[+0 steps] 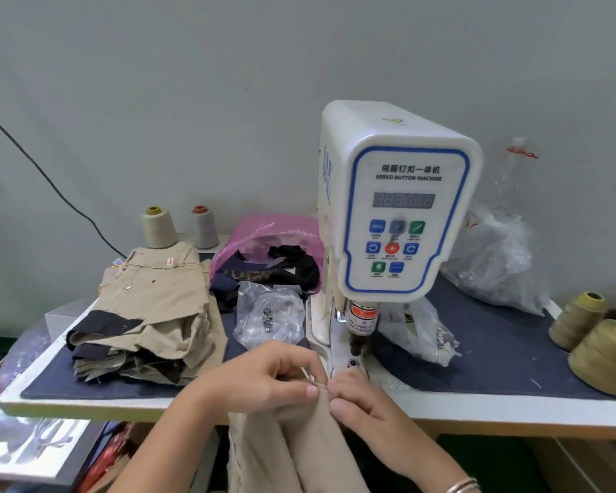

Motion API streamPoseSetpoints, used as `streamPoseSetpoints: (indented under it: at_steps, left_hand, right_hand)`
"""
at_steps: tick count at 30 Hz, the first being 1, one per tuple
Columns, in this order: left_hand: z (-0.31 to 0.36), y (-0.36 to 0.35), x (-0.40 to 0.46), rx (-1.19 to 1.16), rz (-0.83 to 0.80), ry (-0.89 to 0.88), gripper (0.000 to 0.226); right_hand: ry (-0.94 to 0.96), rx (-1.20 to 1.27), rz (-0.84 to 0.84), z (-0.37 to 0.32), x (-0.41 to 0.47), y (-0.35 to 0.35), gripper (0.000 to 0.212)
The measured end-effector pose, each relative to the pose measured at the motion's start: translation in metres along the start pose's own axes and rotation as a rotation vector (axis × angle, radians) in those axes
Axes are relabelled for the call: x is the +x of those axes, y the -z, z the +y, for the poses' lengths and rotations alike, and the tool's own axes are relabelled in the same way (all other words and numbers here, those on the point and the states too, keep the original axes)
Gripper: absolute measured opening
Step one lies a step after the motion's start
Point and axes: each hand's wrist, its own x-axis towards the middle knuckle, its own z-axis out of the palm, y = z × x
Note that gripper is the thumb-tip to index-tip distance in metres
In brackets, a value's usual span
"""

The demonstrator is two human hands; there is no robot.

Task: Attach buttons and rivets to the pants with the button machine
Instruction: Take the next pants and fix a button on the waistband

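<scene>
Pants [299,446] in both hands, bagged scraps [271,257] behind

A single view is given, taken from a wide-angle camera worn on the person's head. It is aimed forward and somewhat downward across the near edge of the work table [477,410], toward the pale wall behind. The servo button machine [399,208] is seen close and almost face-on, slightly right of centre, with its control panel turned to the lens. The left hand [264,378] and right hand [363,403] are caught very near, low in the middle, with the forearms running out through the bottom edge. Straight lines are bowed toward the frame's borders by the lens. No second view is supplied, so no overlap is shown.
</scene>
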Motion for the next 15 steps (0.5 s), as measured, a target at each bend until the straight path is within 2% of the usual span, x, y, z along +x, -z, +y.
streamPoseSetpoints:
  at_steps: [2,6,7,11,15]
  left_hand:
    - [-0.008,-0.002,0.007,0.056,0.019,0.045,0.007]
    - [-0.025,-0.01,0.021,0.112,0.035,0.137,0.01]
    - [-0.03,-0.013,0.026,0.148,0.045,0.155,0.014]
    - [-0.053,-0.019,0.03,0.326,0.122,0.09,0.02]
    - [-0.075,-0.028,0.025,-0.006,0.157,0.121,0.018]
  right_hand:
    - [0.016,-0.033,0.019,0.013,-0.007,0.002,0.015]
    - [-0.062,0.461,0.209,0.024,-0.016,0.008,0.015]
    - [-0.093,0.508,0.253,0.027,-0.015,0.009,0.018]
    - [-0.157,0.464,0.433,0.04,-0.008,0.021,0.021]
    - [-0.257,0.44,0.511,0.06,0.0,0.025,0.021]
